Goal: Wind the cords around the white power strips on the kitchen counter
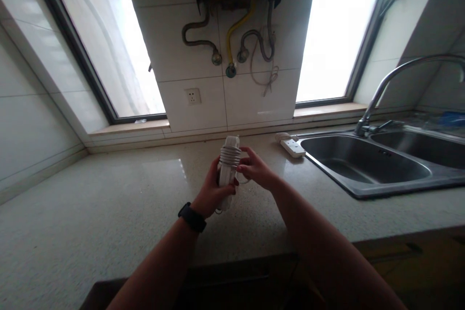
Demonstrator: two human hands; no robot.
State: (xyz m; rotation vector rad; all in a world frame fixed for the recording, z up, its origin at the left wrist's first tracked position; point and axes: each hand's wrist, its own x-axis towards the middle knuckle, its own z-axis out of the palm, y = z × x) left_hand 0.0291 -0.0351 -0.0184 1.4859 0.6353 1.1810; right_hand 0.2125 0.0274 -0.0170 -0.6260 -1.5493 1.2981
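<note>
My left hand [210,193] is closed round a white power strip [228,167], held upright above the speckled countertop [90,203]. A white cord is wound in several turns round the strip's upper half. My right hand [256,168] pinches the cord beside the coil, fingers curled on it. A black band sits on my left wrist.
A second white power strip [292,146] lies on the counter by the steel double sink [366,167] at the right, under a curved tap [388,82]. A wall socket [193,96] and water-heater pipes [232,43] are on the tiled wall between two windows.
</note>
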